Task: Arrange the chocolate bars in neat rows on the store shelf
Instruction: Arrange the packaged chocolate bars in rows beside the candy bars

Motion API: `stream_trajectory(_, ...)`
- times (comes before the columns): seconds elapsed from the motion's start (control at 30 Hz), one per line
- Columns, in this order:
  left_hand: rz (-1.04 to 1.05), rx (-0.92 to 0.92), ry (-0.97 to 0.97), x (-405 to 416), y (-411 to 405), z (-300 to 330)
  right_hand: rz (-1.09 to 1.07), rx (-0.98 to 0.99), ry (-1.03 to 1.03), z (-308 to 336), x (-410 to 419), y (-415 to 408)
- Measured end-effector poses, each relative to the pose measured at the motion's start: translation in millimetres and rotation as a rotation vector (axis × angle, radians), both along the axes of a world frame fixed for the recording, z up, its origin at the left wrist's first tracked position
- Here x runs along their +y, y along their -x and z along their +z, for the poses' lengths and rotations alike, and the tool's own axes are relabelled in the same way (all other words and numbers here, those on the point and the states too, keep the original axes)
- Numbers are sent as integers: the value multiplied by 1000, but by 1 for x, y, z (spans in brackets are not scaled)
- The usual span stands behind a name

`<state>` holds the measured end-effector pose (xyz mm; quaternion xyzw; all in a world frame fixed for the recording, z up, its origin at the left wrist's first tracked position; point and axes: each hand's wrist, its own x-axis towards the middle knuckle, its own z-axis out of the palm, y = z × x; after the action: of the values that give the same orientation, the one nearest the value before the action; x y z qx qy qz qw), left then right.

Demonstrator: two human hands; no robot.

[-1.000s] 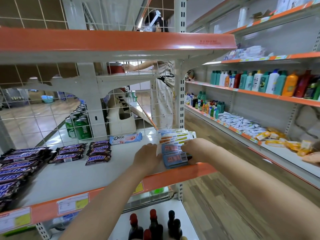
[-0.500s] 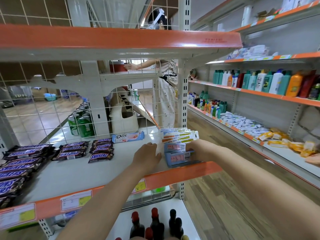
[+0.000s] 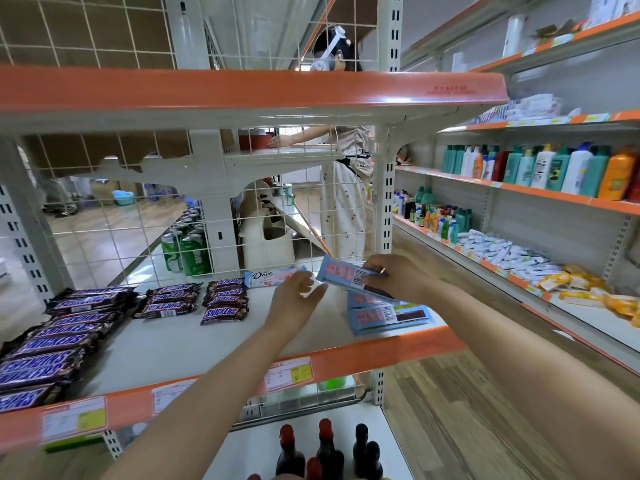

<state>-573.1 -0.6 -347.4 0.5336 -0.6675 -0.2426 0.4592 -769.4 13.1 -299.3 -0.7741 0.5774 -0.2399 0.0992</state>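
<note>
The right hand [image 3: 398,277] has lifted one blue bar [image 3: 346,277] off the stack [image 3: 388,317], gripping it, while the left hand [image 3: 294,299], fingers loosely spread, seems just short of touching it.

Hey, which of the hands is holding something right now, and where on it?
The right hand pinches a blue chocolate bar at its right end; the left hand holds nothing.

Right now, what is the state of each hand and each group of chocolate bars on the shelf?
right hand: holds one blue bar, lifted
left hand: open, beside that bar
blue stack: flat at shelf's front edge
Dove bar: flat, by the wire back
Snickers bars: flat, in rows
</note>
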Motion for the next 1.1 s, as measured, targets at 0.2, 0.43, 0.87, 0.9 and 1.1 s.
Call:
stream_trajectory(0.2,-17,347,-229,-2,-35,7,103,75,-11,4,-9,-40)
stream_trajectory(0.43,-162,533,-319,4,-69,4,209,162,-24,7,-10,-78)
stream_trajectory(0.87,-160,849,-311,4,-94,-3,16,-534,-223,-1,-23,-65)
stream_trajectory(0.9,-163,853,-316,5,-94,-3,21,-563,-262,-3,-22,-65)
stream_trajectory(1.1,-182,856,-347,7,-90,-5,56,-586,-293,-12,-19,-62)
